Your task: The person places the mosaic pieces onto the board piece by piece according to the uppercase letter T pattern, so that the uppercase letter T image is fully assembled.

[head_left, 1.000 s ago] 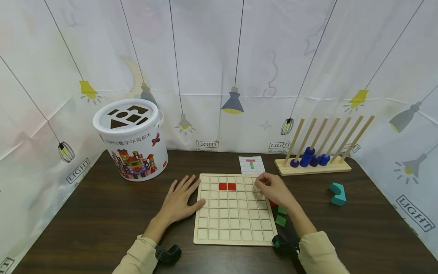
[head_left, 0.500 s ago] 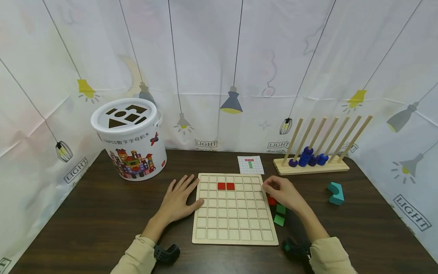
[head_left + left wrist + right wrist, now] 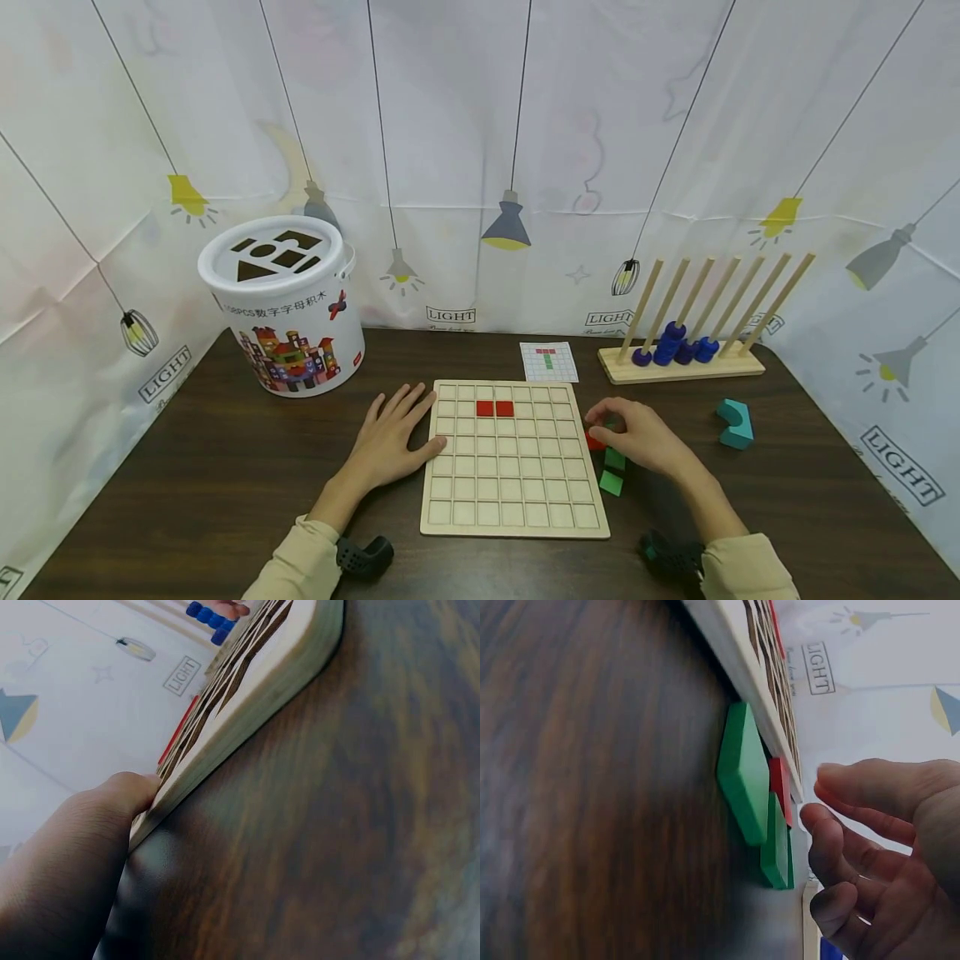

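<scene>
My left hand (image 3: 388, 443) lies with spread fingers at the left edge of the wooden grid board (image 3: 516, 533). In the left wrist view its thumb (image 3: 124, 791) touches the board's rim. Two red square tiles (image 3: 485, 408) sit side by side in the board's second row. Just off the right edge, my right hand (image 3: 648, 437) hovers over a loose red tile (image 3: 594, 441) and green tiles (image 3: 611, 482). The right wrist view shows a gap between thumb and forefinger, nothing held, the other fingers loosely bent. Beside the board lies a green tile (image 3: 744, 780), partly in front of the red tile (image 3: 780, 791).
A printed pattern card (image 3: 549, 362) lies behind the board. Back right stands a peg rack (image 3: 682, 373) with blue beads. A turquoise arch block (image 3: 737, 425) lies to the right. At back left stands a white lidded bucket (image 3: 288, 321).
My right hand has moved from above the board's upper right part rightward and down to the loose tiles. My left hand stays at the board's edge. Both red tiles on the board are unchanged.
</scene>
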Tool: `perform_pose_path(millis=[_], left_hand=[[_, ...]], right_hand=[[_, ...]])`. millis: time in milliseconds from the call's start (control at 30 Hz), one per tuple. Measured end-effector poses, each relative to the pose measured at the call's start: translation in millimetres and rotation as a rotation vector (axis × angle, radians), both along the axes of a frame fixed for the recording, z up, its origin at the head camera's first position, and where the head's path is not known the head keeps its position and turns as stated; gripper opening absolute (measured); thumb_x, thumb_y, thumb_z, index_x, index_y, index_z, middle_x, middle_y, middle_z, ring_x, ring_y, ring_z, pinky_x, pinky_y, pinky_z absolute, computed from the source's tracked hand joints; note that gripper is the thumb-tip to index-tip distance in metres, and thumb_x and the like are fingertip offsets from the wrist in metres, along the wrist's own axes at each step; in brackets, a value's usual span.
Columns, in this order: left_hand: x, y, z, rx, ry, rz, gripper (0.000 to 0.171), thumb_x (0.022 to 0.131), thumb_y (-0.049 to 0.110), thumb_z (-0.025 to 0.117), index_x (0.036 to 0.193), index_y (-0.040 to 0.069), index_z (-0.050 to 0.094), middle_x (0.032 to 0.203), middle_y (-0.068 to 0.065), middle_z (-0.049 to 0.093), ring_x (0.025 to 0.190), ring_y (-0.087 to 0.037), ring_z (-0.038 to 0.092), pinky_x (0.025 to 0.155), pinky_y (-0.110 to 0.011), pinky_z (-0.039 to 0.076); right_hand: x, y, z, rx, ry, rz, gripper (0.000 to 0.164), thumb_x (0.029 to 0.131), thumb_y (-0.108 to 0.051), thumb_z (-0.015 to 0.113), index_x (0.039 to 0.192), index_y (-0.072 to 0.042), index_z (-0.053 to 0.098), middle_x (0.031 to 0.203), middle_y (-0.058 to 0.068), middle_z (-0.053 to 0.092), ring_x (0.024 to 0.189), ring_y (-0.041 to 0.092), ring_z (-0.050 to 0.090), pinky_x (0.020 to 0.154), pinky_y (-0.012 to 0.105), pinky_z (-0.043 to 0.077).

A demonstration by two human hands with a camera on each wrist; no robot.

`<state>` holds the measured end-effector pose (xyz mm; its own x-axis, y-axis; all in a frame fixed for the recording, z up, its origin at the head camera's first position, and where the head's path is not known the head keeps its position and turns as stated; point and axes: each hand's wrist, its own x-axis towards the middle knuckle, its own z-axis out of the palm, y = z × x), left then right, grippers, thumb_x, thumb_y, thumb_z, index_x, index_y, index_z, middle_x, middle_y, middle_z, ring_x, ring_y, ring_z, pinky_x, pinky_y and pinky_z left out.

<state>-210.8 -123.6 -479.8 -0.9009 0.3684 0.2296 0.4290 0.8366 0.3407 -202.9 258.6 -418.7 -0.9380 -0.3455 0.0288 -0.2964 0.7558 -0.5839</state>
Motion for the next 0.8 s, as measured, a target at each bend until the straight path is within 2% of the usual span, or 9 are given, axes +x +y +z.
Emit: perform_pose_path(millis=[200,433,800], left_hand=[[0.0,-0.8,-0.5,0.004,0.009,-0.002,0.075,0.088,0.065,0.046,0.149,0.024,0.032,0.156,-0.004,0.029,0.146,-0.028,0.022,0.115,-0.058,0.012],[-0.4,-1.1,-1.0,0.012,0.01,-0.004,0.075,0.088,0.065,0.046,0.149,0.024,0.033,0.156,-0.005,0.029,0.146,-0.028,0.021,0.115,-0.059,0.011],[-0.8,-0.8,-2.4,0.002,0.015,-0.006,0.075,0.088,0.065,0.046,0.149,0.024,0.033,0.155,-0.004,0.03,0.145,-0.028,0.023,0.115,-0.059,0.012]], right_hand=[[4.5,6.9,-0.7,0.03,0.013,0.067,0.027,0.089,-0.02,0.066,0.113,-0.008,0.065,0.106,0.007,0.063,0.073,0.008,0.052,0.063,0.022,0.045],[6.9,8.6,-3.3,0.028,0.023,0.111,0.032,0.087,-0.018,0.068,0.117,-0.008,0.065,0.108,0.007,0.059,0.069,0.005,0.047,0.058,0.021,0.042],[7.6,7.7,-7.1,0.05,0.05,0.099,0.026,0.086,-0.014,0.069,0.111,-0.009,0.067,0.108,0.008,0.057,0.078,0.01,0.049,0.064,0.022,0.042]])
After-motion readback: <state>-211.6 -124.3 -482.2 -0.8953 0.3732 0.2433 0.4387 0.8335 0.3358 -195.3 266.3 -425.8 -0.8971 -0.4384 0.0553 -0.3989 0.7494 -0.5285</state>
